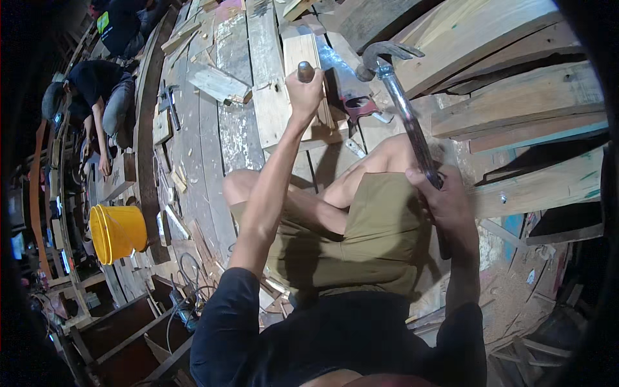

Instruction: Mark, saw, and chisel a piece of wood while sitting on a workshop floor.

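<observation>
My left hand (304, 97) is wrapped round the handle of a chisel (305, 71), held upright on a pale wood block (271, 116). Only the rounded handle end shows; the fist hides the blade. My right hand (449, 197) grips a claw hammer (409, 109) by its dark lower shaft. The hammer's head is raised, to the right of the chisel and apart from it. Just right of the block lies a handsaw (361, 106) with a red handle. I sit cross-legged on the boards, the block in front of my shins.
Curved timbers (516, 106) stand along the right. A second hammer (171, 106) and wood scraps (221, 84) lie on the planks to the left. Beyond are a yellow bucket (119, 232), a corded tool (184, 313) and a crouching co-worker (103, 90). Another person is at the far left.
</observation>
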